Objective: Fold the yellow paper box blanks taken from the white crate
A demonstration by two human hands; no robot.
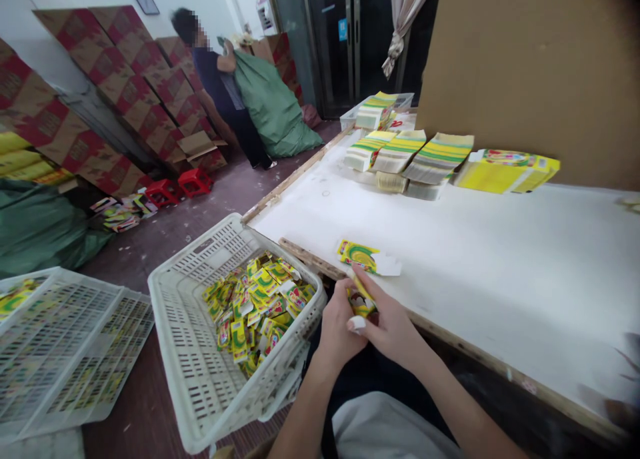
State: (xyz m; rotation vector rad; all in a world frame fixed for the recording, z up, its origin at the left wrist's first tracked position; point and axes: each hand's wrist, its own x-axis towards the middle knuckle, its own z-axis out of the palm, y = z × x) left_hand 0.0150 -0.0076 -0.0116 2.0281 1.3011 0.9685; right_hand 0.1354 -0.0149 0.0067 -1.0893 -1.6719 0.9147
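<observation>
At the far left, one white crate (75,352) holds yellow cartons behind its mesh, with one green sack (40,229) beyond it. Two red stools (161,192) stand on the floor, and one person (215,79) grasps a second green sack (273,105). One white basket (187,339), just left of the hands, holds a heap of small yellow packets (265,282) (far too overlapped to count).

Next come the left grip (336,329) and right grip (395,319), close together over the near edge of the tabletop (500,265). Both pinch one small carton (361,300) between their fingers; its long axis is hard to tell, as the fingers cover much of it.

Just beyond the fingertips, one flat carton (359,255) lies on the tabletop near its edge. Its long axis runs roughly left to right, dipping slightly rightwards, white flap at the right end. The right grip's forefinger seems the nearer, perhaps touching it.

Farther off, three stacks (440,157) stand side by side, with lower ones partly hidden; one more stack (375,112) sits behind, by one far basket (403,101), and one yellow bundle (493,175) lies at their right.
</observation>
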